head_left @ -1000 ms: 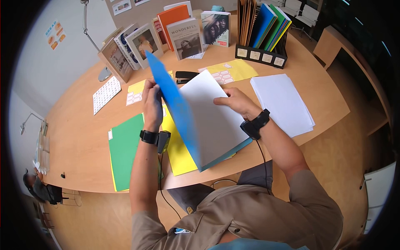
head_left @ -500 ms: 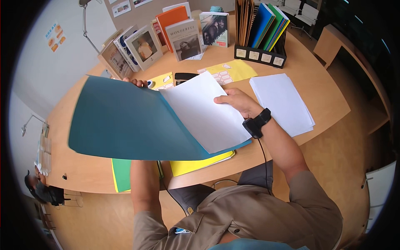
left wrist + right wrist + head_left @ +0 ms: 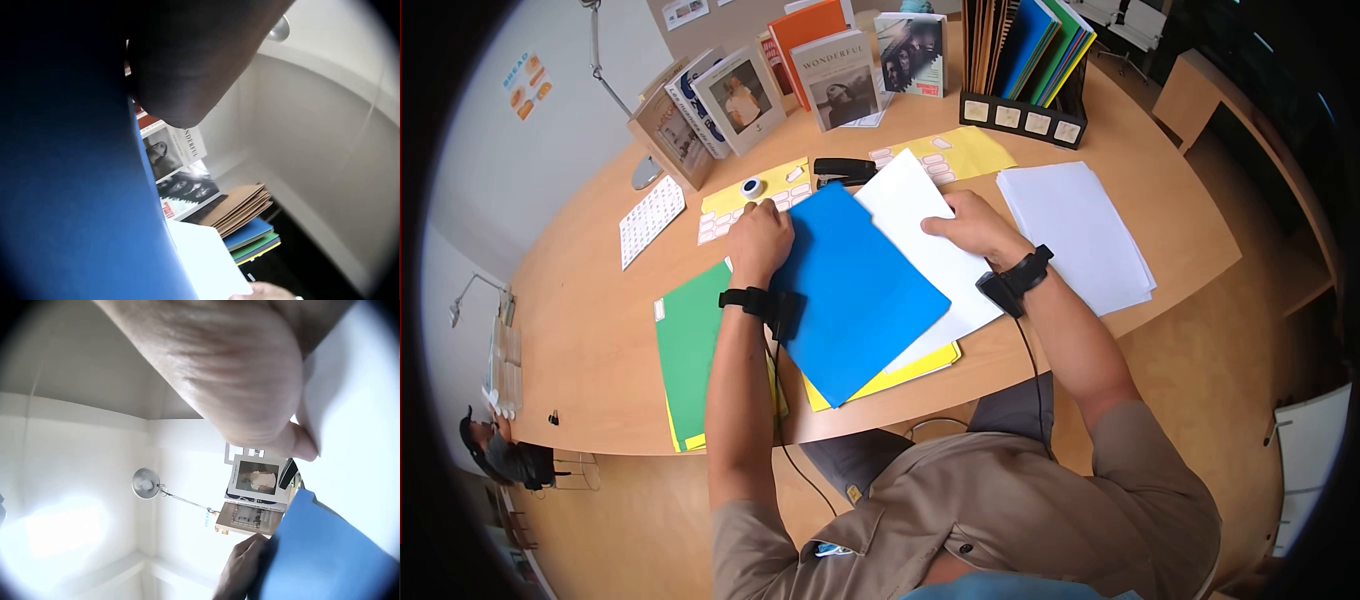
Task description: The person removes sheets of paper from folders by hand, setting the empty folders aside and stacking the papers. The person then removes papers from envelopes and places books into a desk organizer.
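My left hand grips the left edge of a blue folder, held tilted over the desk in front of me. The folder's blue face fills the left side of the left wrist view. White paper sticks out past the folder's right side, partly hidden behind it. My right hand pinches this paper at its right edge, thumb on top; the thumb also shows on the white surface in the right wrist view. Below the blue folder lies a yellow folder. A green folder lies left of it.
A stack of white paper lies at the right. Behind my hands are a black stapler, yellow sheets with labels and a small round white item. Books and a black folder holder stand farther back.
The blue folder swung open to the left, showing its dark inside, and now its blue outer face is toward me, overlapping the paper. My right hand has kept its hold on the paper.
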A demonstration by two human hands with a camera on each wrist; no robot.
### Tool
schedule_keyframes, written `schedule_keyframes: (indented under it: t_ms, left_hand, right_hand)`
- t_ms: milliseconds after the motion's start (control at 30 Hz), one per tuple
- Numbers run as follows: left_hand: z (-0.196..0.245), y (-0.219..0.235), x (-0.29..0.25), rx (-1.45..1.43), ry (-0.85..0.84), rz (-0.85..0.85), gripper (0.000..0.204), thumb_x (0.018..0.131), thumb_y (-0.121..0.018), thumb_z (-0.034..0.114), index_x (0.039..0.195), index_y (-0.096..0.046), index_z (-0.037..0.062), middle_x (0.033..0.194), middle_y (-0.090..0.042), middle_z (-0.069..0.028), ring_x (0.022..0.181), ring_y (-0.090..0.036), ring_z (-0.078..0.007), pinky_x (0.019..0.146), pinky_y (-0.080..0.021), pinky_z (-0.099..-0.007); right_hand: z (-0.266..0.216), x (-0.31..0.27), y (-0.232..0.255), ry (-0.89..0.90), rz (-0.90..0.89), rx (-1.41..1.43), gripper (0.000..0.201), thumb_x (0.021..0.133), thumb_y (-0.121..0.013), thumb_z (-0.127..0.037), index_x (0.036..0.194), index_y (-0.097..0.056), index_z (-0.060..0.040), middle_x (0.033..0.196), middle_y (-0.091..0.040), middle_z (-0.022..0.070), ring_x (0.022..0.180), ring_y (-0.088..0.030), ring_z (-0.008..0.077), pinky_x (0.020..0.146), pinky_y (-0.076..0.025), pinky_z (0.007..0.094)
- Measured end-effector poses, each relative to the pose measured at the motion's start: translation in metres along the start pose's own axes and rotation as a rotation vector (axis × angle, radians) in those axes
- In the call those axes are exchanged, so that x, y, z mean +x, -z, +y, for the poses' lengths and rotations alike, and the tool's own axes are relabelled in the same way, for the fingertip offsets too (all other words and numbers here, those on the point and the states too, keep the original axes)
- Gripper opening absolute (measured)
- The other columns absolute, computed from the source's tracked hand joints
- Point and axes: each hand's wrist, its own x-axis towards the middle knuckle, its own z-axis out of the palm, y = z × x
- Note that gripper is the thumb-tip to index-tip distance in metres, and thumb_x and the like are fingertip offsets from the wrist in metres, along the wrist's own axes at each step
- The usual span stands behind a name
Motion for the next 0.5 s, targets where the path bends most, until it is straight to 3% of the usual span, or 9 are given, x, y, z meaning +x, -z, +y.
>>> schedule_keyframes:
  t_ms: [133,200,300,367,433,500]
  left_hand:
    - [-0.005,0.004,-0.005,0.14,-0.004,0.021,0.041,0.1,-0.052,0.031,0.113,-0.075,0.0001,0.114,-0.076,-0.0292,0.109,-0.072,-0.0445,0.094,-0.057,-0.0541]
    - [-0.008,0.02,-0.002,0.105,0.018,-0.12,0.042,0.1,-0.051,0.03,0.108,-0.076,-0.002,0.109,-0.076,-0.0308,0.106,-0.073,-0.0452,0.093,-0.057,-0.0544]
    - [-0.018,0.029,0.004,0.119,0.016,-0.064,0.042,0.096,-0.053,0.031,0.098,-0.078,-0.0026,0.099,-0.077,-0.0314,0.098,-0.075,-0.0456,0.091,-0.059,-0.0532]
    - [-0.029,0.041,0.011,0.094,0.005,-0.041,0.04,0.097,-0.055,0.03,0.099,-0.08,-0.0012,0.097,-0.077,-0.0297,0.095,-0.076,-0.0455,0.09,-0.059,-0.0522]
    - [-0.04,0.065,0.014,-0.129,0.005,-0.079,0.038,0.097,-0.057,0.03,0.105,-0.081,0.0006,0.097,-0.077,-0.028,0.094,-0.075,-0.0451,0.09,-0.059,-0.0517]
    - [-0.049,0.102,0.01,-0.167,0.017,-0.101,0.037,0.099,-0.058,0.028,0.114,-0.079,0.0013,0.101,-0.077,-0.0274,0.098,-0.074,-0.0449,0.091,-0.057,-0.0505]
  right_hand:
    - [-0.005,-0.006,0.0,-0.018,0.038,0.042,0.046,0.092,-0.072,-0.023,0.126,-0.073,0.0074,0.117,-0.077,0.0226,0.106,-0.075,0.0321,0.094,-0.056,0.0384]
    - [-0.004,-0.006,0.003,-0.016,0.073,0.029,0.046,0.092,-0.072,-0.023,0.127,-0.072,0.0073,0.119,-0.077,0.0228,0.107,-0.075,0.032,0.095,-0.056,0.0389]
    - [0.0,0.0,0.012,0.011,0.173,-0.082,0.045,0.094,-0.073,-0.021,0.128,-0.072,0.0072,0.119,-0.077,0.0218,0.106,-0.075,0.0295,0.094,-0.056,0.0387]
    - [0.0,0.003,0.021,0.042,0.236,-0.183,0.043,0.095,-0.074,-0.02,0.129,-0.071,0.0071,0.117,-0.078,0.0205,0.105,-0.075,0.0271,0.093,-0.056,0.0381]
    - [0.0,0.002,0.038,0.186,0.211,0.103,0.037,0.099,-0.073,-0.016,0.128,-0.071,0.0066,0.112,-0.079,0.0139,0.099,-0.073,0.0202,0.089,-0.056,0.0348]
    - [-0.008,-0.014,0.062,0.242,0.231,0.354,0.026,0.103,-0.072,-0.014,0.121,-0.073,0.0045,0.105,-0.077,0.0047,0.092,-0.07,0.0116,0.082,-0.055,0.0292]
